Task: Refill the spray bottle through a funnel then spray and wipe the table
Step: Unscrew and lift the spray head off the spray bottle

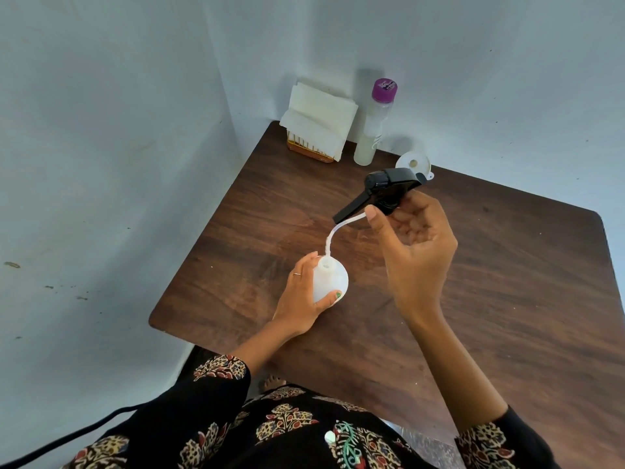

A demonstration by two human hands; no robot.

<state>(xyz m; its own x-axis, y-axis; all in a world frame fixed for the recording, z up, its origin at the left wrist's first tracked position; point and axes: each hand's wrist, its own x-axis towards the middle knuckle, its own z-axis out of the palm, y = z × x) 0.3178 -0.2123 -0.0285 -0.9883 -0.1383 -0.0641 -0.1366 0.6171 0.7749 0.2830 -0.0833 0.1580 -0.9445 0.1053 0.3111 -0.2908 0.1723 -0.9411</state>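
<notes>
Right hand (411,238) pinches black sprayer head (389,189), half hiding funnel (413,163); left hand (304,292) grips bottle (329,279).

A plain domestic room corner is suggested. A dark brown wood-grain table with rounded corners (473,299) is pushed against two bare pale blue-grey painted walls (101,130), which are marked by small scuffs. At the far edge, white folded paper napkins in an orange slatted holder (316,126) and a clear plastic bottle with a purple cap (373,123) are kept.
</notes>
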